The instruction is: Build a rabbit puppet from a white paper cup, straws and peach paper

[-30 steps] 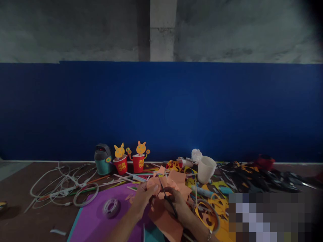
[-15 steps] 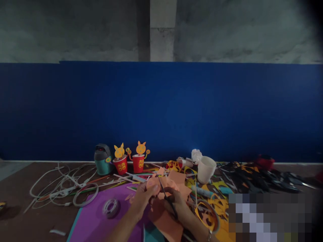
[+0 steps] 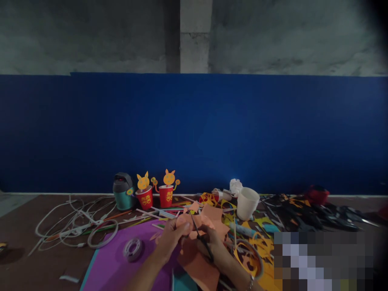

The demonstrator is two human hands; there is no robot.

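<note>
In my right hand [image 3: 214, 244] is a pair of scissors [image 3: 207, 248], fingers wrapped round the black handles. Its blades point up and away, against a small piece of orange paper [image 3: 182, 219]. My left hand [image 3: 176, 238] pinches that piece between thumb and fingers. Larger orange paper [image 3: 200, 264] lies under and behind both hands, with cut edges. To the left, a roll of clear tape [image 3: 132, 249] rests on a purple sheet [image 3: 110, 268].
Two red paper cups [image 3: 166, 197] with yellow animal-head cutouts stand at the back. Beside them is a teal container [image 3: 123, 198]. A white cup [image 3: 247, 204], yellow paper scraps [image 3: 263, 246] and a tape ring [image 3: 257, 260] lie to the right. White cables [image 3: 69, 226] coil at the left.
Almost nothing differs. Both hands, the scissors and the orange paper keep nearly the same places; the view has shifted very slightly.
</note>
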